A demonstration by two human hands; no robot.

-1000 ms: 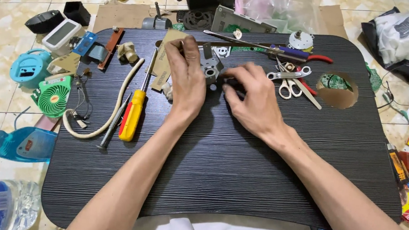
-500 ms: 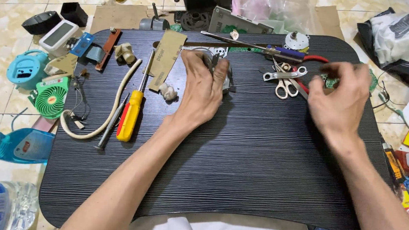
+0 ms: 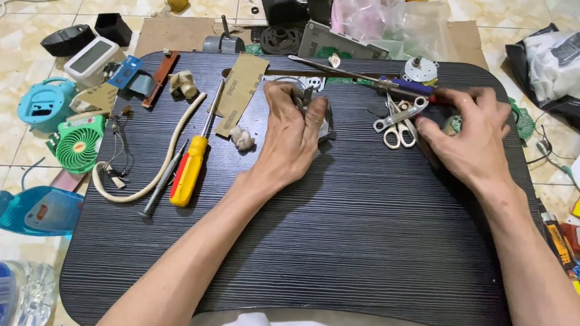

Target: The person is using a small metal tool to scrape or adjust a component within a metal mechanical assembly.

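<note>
I press my left hand (image 3: 292, 137), fingers flat, over a small metal part (image 3: 322, 115); my right hand (image 3: 472, 138), fingers curled, reaches past the scissors (image 3: 396, 119), whose blades I judge could nick it.

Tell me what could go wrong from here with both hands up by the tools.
The right hand sits beside the scissors and could catch a blade or knock them. The left hand hides the small dark part under it, so it may slip unnoticed. The yellow screwdriver might roll if a forearm nudges it.
</note>
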